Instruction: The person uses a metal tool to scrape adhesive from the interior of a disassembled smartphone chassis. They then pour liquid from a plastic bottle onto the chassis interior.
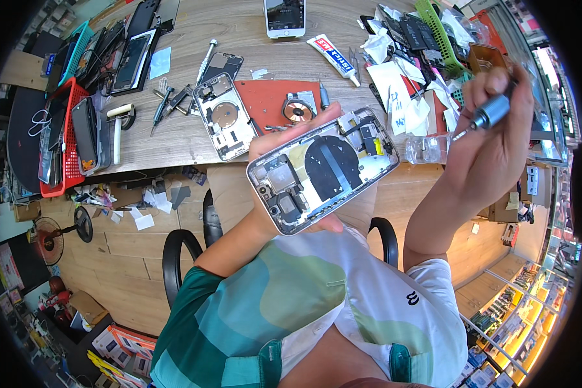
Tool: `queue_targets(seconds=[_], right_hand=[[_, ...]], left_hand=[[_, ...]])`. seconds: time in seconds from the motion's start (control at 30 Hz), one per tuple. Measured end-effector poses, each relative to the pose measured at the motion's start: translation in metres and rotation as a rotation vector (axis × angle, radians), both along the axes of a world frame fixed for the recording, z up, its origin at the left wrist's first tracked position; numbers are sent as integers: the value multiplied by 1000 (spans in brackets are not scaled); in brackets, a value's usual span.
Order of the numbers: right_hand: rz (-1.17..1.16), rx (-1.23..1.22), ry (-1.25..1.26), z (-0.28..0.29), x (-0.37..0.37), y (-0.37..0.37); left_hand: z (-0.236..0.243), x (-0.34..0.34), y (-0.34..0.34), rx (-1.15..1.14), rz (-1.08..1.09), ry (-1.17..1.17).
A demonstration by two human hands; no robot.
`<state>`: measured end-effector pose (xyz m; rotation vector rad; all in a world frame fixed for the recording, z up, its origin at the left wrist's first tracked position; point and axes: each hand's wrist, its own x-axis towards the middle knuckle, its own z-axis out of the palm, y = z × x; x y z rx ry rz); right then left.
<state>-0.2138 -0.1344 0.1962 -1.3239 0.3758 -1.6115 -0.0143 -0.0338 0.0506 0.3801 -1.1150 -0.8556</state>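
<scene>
My left hand [268, 145] grips an opened phone housing [333, 161] from beneath, tilted above my lap at the table's front edge. Inside it show a round black coil pad, a camera module at its left end and bits of debris. Raised at the right, my right hand [495, 123] is closed round a small screwdriver [491, 113] with a grey barrel, its thin tip pointing down and left, apart from the housing. A second opened phone housing [225, 116] lies on the table beyond my left hand, beside a red-brown mat [265, 97] with a copper coil [298, 111].
A white phone [285, 18] stands at the back, near a glue tube [335, 59]. Tweezers and a white-headed hammer [118, 129] lie on the left, beside a red basket [74, 139] of phones. Papers and a green basket [440, 35] crowd the right. A chair armrest [181, 258] flanks me.
</scene>
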Motion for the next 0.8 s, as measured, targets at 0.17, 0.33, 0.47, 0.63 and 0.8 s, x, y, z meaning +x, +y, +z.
queue_targets(seconds=[0.17,0.33,0.47,0.63,0.8], right_hand=[[-15,123,568,22,23,23],[18,-662,1114,8,41,23],[2,-779,1259,4,43,30],[-27,-849,1333,3,45,31],[11,-949,1454,13,49,35]], left_hand=[[4,6,1,6,38,-119],[3,7,1,-17,45,-93],[2,4,1,-10,13,-51],[1,1,3,21,-19,-10],[3,5,3,22,-9,-80]])
